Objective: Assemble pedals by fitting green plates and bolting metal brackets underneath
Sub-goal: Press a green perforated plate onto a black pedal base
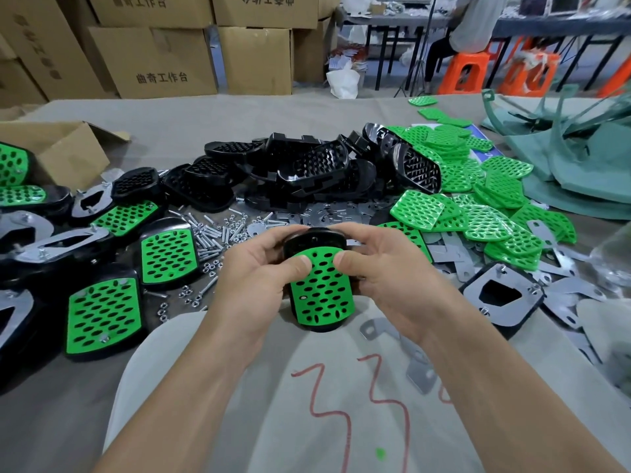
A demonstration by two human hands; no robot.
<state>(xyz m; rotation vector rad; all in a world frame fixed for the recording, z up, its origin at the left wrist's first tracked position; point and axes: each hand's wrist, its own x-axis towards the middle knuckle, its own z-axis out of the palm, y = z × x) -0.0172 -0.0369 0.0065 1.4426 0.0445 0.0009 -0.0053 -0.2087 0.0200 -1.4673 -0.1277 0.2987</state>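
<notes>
A: Pedal?
B: Held up, the black pedal (314,238) sits at the surface (205,121) near edge, green plate (321,288) seated on its face.
A: Fingers?
B: On left hand (259,268) and right hand (375,264), fingers curled round the pedal's sides, both thumbs pressing the plate's top end. Loose bolts (211,233) lie beyond, leftward.

Bare cloth (205,114) beyond the black shells (307,165) gives clear passage; assembled pedals (102,315) block the left; green plates (478,216) and metal brackets (450,254) crowd the right.
</notes>
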